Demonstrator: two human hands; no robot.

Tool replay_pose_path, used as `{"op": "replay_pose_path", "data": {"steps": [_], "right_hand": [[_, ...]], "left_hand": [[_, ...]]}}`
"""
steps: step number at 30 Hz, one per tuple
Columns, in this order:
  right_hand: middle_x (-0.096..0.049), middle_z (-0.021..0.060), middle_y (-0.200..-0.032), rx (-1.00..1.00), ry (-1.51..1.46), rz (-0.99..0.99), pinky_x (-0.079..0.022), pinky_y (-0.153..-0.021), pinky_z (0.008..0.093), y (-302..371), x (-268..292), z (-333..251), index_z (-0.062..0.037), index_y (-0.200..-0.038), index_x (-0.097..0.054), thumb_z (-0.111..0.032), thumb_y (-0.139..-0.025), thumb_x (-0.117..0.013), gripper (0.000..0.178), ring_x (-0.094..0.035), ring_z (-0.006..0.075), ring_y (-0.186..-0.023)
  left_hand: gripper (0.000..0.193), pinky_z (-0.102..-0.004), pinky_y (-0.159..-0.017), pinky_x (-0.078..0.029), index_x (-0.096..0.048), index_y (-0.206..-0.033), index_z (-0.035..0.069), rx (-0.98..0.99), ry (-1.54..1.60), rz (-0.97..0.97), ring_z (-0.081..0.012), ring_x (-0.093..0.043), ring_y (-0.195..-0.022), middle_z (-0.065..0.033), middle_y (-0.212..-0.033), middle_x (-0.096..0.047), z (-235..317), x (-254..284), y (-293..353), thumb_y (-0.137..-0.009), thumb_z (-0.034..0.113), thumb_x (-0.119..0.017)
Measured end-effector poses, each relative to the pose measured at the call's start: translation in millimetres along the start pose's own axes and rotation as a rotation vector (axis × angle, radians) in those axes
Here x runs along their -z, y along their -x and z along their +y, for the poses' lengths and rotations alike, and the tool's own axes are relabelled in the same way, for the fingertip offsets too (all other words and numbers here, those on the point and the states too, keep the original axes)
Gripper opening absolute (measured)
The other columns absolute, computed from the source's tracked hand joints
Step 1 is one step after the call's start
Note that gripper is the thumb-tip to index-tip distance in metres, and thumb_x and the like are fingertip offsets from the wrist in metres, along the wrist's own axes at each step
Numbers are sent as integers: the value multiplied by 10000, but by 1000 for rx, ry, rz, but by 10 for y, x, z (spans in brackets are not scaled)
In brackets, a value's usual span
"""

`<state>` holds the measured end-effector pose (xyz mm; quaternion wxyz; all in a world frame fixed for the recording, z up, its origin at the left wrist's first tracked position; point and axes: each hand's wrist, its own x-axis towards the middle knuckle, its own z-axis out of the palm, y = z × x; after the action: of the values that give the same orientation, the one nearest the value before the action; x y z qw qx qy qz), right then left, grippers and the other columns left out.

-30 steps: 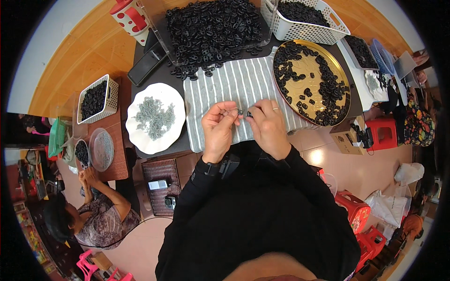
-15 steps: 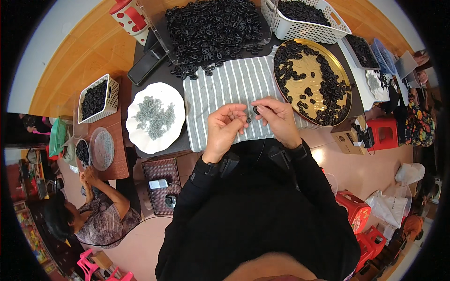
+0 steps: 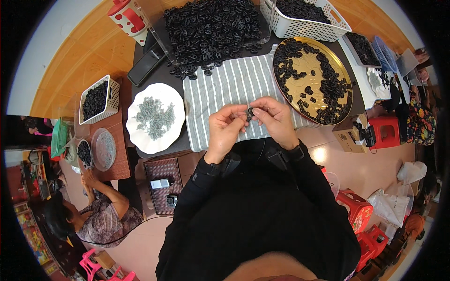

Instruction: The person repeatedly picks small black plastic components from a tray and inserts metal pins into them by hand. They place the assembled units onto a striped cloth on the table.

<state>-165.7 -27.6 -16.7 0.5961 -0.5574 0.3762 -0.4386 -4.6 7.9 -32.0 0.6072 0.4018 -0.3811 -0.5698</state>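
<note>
Over the near side of a grey-and-white striped cloth (image 3: 206, 93), my two hands meet fingertip to fingertip. My right hand (image 3: 277, 122) pinches a small black plastic piece (image 3: 251, 112), similar to a cord lock part. My left hand (image 3: 225, 130) is closed, thumb against forefinger, on a tiny dark part touching or almost touching that piece; its shape is mostly hidden. To the left, a white scalloped plate (image 3: 174, 97) bears a heap of small grey metal springs (image 3: 153, 118). To the right lies a round gold tray (image 3: 311, 65) with many black pieces.
A clear bin of black pieces (image 3: 211, 30) stands at the back, spilling onto the cloth. Beside it are a white basket (image 3: 300, 29), a phone (image 3: 146, 65) and a red-dotted cup (image 3: 129, 22). At the left, another person (image 3: 101, 210) works at a low table (image 3: 119, 161).
My right hand has come left with its black piece, closing the gap to my left fingertips. My left hand has barely moved.
</note>
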Motion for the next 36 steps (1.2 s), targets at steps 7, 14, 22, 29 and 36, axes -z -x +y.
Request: {"op": "replay_pose_path", "data": {"steps": [7, 14, 22, 29, 36], "right_hand": [[-633, 14, -892, 78, 50, -23, -462, -615, 194, 13, -15, 54, -3, -974, -645, 10, -919, -580, 86, -603, 60, -766], [-598, 24, -863, 143, 26, -1, -472, -611, 211, 16, -68, 67, 5, -973, -638, 61, -897, -570, 116, -589, 73, -756], [-597, 84, -918, 360, 171, -53, -484, -626, 231, 5, -77, 36, 26, -1073, -633, 87, -820, -638, 260, -610, 126, -752], [-599, 110, -910, 479, 356, -54, -478, -628, 268, 2, -55, 6, 21, -1097, -628, 64, -785, -683, 319, -605, 192, -755], [-604, 115, -881, 501, 420, -25, -472, -619, 284, 31, -98, -31, 24, -1092, -631, 62, -800, -668, 297, -602, 212, -729]], "left_hand": [[201, -218, -574, -477, -675, -1051, -42, -10, -20, 18, -102, -600, -657, -59, -765, -653, 27, -35, 7, -867, -76, -602], [228, -220, -593, -476, -691, -1047, -28, -41, 33, 25, -104, -590, -692, -52, -857, -629, 33, -48, 8, -863, -99, -576], [224, -224, -645, -477, -685, -1083, -34, -35, 113, 50, -117, -590, -700, -65, -870, -650, 11, -31, 24, -880, -74, -601], [223, -223, -647, -476, -683, -1089, -33, -47, 157, -33, -118, -588, -686, -69, -887, -645, 29, 31, 12, -879, -67, -617], [221, -226, -660, -488, -677, -1096, -36, -49, 180, -25, -121, -596, -697, -70, -895, -648, 18, 33, 31, -886, -57, -613]]}}
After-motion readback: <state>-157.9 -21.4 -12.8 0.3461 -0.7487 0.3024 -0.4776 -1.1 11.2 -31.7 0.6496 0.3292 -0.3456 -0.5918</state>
